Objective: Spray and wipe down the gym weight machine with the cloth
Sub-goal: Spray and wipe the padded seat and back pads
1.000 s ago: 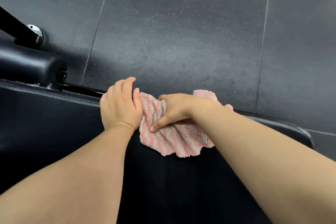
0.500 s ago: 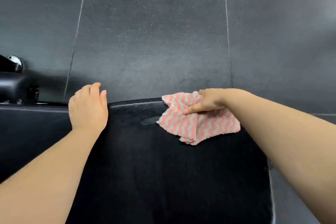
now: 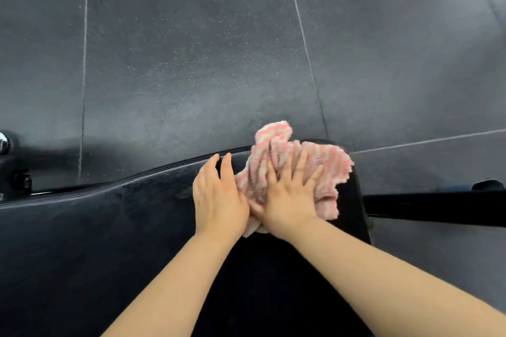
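While both bare forearms reach in from the near edge of the head view, a person's right hand (image 3: 290, 194) lies flat with its fingers spread wide, pressing a crumpled pink-and-white striped terry cloth (image 3: 331, 164) onto the black padded bench of the gym weight machine (image 3: 109, 227). The cloth sits at the far right corner of the pad, bunched beneath the palm, with one fold (image 3: 273, 131) rising over the pad's far edge and a ragged flap hanging toward the right side. The left hand (image 3: 216, 197) rests just beside the right, its fingers straight and close together, palm down on the bare upholstery, its inner edge touching the cloth and the other hand's thumb side. Neither hand curls around anything. The pad runs from the left edge of the frame to the right corner under the hands, a raised seam tracing its far rim, and a faint damp-looking smear shows on the surface just left of the left hand. A black metal bar of the machine's frame (image 3: 438, 205) juts out to the right from beneath the pad. At far left, a chrome knob (image 3: 4, 142) and dark fittings, partly cut off by the frame, stand beside the pad's far edge. Beyond everything lies a floor of dark grey speckled rubber tiles (image 3: 191, 63) divided by thin pale seams.
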`<state>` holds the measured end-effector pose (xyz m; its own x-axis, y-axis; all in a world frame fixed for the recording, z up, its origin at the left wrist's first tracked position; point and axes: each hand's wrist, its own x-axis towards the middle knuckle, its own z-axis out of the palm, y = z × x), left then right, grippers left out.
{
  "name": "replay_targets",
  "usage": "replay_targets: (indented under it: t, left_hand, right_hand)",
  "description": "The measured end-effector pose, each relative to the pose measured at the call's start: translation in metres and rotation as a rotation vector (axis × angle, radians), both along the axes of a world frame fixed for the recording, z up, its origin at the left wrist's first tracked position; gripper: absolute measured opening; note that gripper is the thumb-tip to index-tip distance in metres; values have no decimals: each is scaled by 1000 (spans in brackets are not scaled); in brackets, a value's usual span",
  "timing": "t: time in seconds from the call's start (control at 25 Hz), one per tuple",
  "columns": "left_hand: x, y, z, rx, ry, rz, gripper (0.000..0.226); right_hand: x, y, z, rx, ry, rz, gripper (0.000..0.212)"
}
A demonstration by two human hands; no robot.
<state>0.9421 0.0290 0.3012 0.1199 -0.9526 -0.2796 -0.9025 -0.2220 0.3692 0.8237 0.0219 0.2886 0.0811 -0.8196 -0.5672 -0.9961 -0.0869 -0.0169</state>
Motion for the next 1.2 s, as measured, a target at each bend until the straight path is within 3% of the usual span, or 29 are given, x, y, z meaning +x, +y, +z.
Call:
replay_targets:
  t: [0.12, 0.24, 0.32, 0.4, 0.48, 0.64, 0.76, 0.88, 1.04, 1.12, 1.2]
  left_hand:
    - [-6, 9, 4, 6, 39, 92, 62]
    - [-16, 16, 15, 67, 74, 75, 69]
    - [-21, 16, 21, 88, 69, 20, 77]
    - [-31, 15, 25, 142, -7, -93, 90]
    - [-44, 17, 27, 232, -136, -243, 106]
    - [-71, 26, 24, 407, -363, -479, 129]
    - [-78, 29, 20, 457, -454, -525, 128]
    - [-82, 30, 18, 481, -486, -537, 127]
    - [-87, 28, 18, 524, -470, -518, 125]
    - [-89, 26, 18, 542, -460, -513, 123]
    - [-91, 24, 16, 555, -463, -515, 124]
  right_hand:
    - [21, -3, -8, 44, -126, 149, 82]
    - [2, -22, -10, -112, -220, 142, 71]
    - [-13, -48, -9, -146, -170, 84, 67]
    - [-36, -78, 0, -63, -146, -99, 60]
    - [-67, -97, 4, 111, -198, -333, 66]
    - [-116, -69, -1, 129, -525, -549, 58]
    - [-131, -25, -7, 127, -772, -767, 76]
    - [-141, 22, -11, 177, -684, -800, 81]
    - [-128, 71, 7, 196, -435, -672, 106]
    - [-111, 65, 15, 175, -298, -616, 116]
    - [-103, 34, 15, 140, -358, -764, 123]
